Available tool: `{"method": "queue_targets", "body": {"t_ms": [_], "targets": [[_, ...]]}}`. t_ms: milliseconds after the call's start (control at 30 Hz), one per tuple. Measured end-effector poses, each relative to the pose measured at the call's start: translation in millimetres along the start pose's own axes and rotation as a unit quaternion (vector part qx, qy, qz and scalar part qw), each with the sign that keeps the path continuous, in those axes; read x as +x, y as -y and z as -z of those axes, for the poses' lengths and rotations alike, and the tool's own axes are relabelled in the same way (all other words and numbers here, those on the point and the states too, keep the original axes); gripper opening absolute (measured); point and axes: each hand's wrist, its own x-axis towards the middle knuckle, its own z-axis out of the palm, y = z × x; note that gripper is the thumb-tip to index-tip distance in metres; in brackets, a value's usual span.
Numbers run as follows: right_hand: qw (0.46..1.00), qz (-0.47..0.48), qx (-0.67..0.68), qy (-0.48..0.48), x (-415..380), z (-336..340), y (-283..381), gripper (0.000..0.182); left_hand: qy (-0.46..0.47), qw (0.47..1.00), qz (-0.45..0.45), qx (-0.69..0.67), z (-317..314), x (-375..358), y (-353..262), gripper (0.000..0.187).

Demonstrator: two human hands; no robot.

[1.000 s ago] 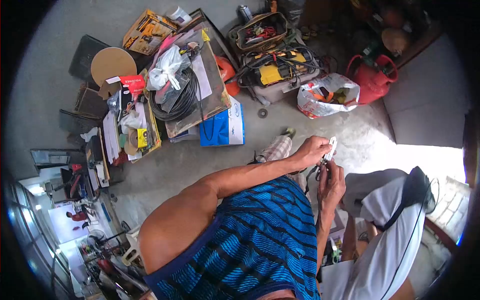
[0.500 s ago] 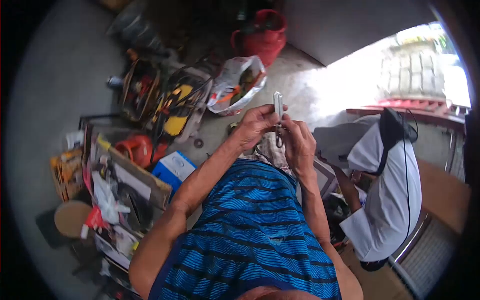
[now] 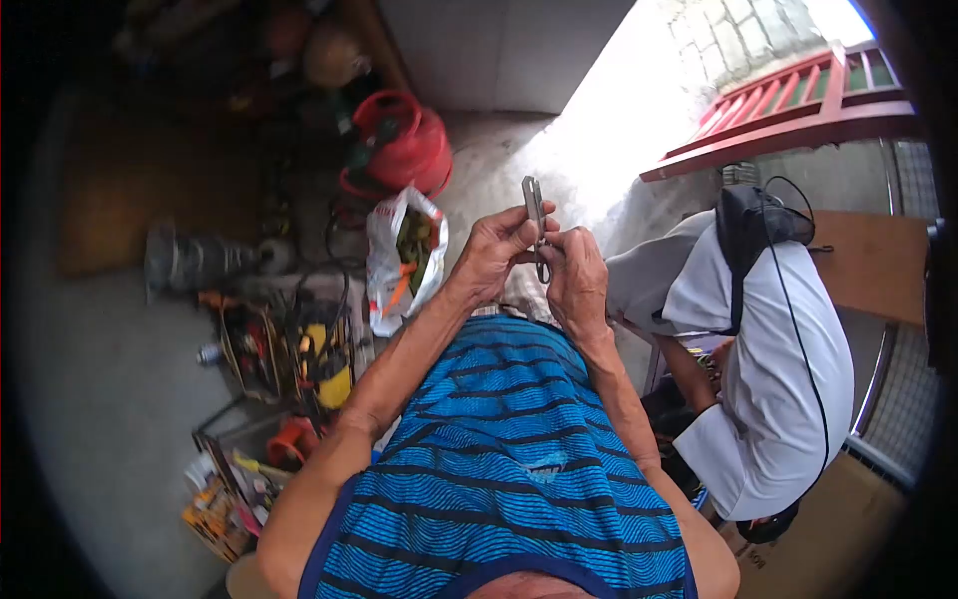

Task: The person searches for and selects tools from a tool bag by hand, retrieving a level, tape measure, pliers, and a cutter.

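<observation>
In front of my chest, both hands hold a slim silver metal tool upright. It has a slot along its body and a dark loop at its lower end; its exact kind is not clear. My left hand pinches the middle of it between thumb and fingers. My right hand is closed at its lower end, close by the loop. The fingers cover part of the tool.
On the right a person in a white shirt bends over. A red gas cylinder and a plastic bag stand ahead left. Tool bags and a crate lie left. A red metal gate is at the upper right.
My view has turned to the right, so the floor items shift left and the gate shows more. The tool stays in both hands, its slotted side now more visible.
</observation>
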Motion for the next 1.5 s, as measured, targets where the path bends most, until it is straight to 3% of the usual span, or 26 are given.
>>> {"method": "queue_targets", "body": {"t_ms": [100,200,367,433,467,600,633,667,733,867,900,1033,1100,1133,1167,1233,1300,1367,1433,1500], "targets": [[0.999,-0.042,0.003,-0.024,38.4,12.5,-32.1,0.013,0.006,0.999,0.011,0.030,-10.8,58.3,-3.2,0.048],[0.968,-0.184,0.167,-0.043,69.7,30.1,-52.2,0.015,0.016,0.996,0.028,0.078,-27.0,111.8,-14.0,0.046],[0.952,-0.266,0.139,-0.058,127.4,60.8,-129.8,0.027,0.080,0.983,0.071,0.149,-51.8,224.6,-10.2,0.045],[0.948,-0.309,0.078,0.004,152.3,65.9,-145.2,0.040,0.062,0.983,0.069,0.161,-60.3,254.8,-21.8,0.045],[0.937,-0.336,0.097,-0.006,173.5,63.4,-161.1,0.050,0.078,0.983,0.082,0.145,-57.8,283.3,-28.1,0.046],[0.901,-0.397,0.173,0.019,258.4,77.1,-193.7,0.049,0.099,0.973,0.097,0.186,-69.4,369.8,-63.4,0.047],[0.898,-0.405,0.174,0.019,273.5,76.4,-199.6,0.049,0.098,0.972,0.105,0.185,-72.0,385.2,-71.6,0.047],[0.890,-0.399,0.221,0.016,233.7,115.1,-152.4,0.047,0.096,0.965,0.077,0.230,-121.5,320.1,-79.6,0.046],[0.848,-0.416,0.328,-0.016,262.4,136.2,-156.3,0.041,0.116,0.949,0.050,0.289,-154.0,346.8,-102.7,0.042],[0.822,-0.408,0.388,-0.079,294.6,204.2,-164.5,0.033,0.129,0.939,0.058,0.313,-221.4,389.6,-102.6,0.040],[0.833,-0.401,0.375,-0.073,296.5,187.7,-159.5,0.033,0.130,0.944,0.044,0.301,-205.4,383.8,-104.1,0.040],[0.896,-0.368,0.220,-0.117,323.9,224.1,-173.1,0.027,0.119,0.942,0.030,0.312,-248.8,419.3,-100.2,0.042],[0.914,-0.349,0.171,-0.118,349.8,235.6,-199.3,0.024,0.098,0.969,0.076,0.215,-257.0,457.6,-99.0,0.044],[0.963,-0.236,0.055,-0.121,331.3,185.2,-190.3,0.018,0.109,0.977,0.042,0.177,-206.8,428.0,-100.9,0.045],[0.979,-0.139,-0.035,-0.147,341.7,186.5,-208.4,0.014,0.106,0.978,0.034,0.178,-209.3,445.9,-103.6,0.045],[0.981,-0.144,0.006,-0.126,370.3,200.0,-244.2,0.011,0.083,0.982,0.106,0.134,-206.5,487.8,-97.6,0.039],[0.988,-0.128,-0.084,-0.028,394.3,220.9,-276.8,0.014,0.077,0.983,0.106,0.132,-211.7,522.1,-94.2,0.040],[0.986,-0.140,-0.088,-0.021,437.5,237.3,-298.8,0.015,0.055,0.979,0.157,0.118,-226.3,572.2,-106.4,0.040],[0.987,-0.124,-0.042,-0.089,431.3,248.9,-271.6,0.014,0.077,0.983,0.123,0.117,-230.8,557.4,-113.0,0.040],[0.983,-0.160,0.046,-0.079,453.9,259.5,-303.1,0.015,0.117,0.974,0.175,0.079,-227.9,599.6,-105.2,0.042]]}}
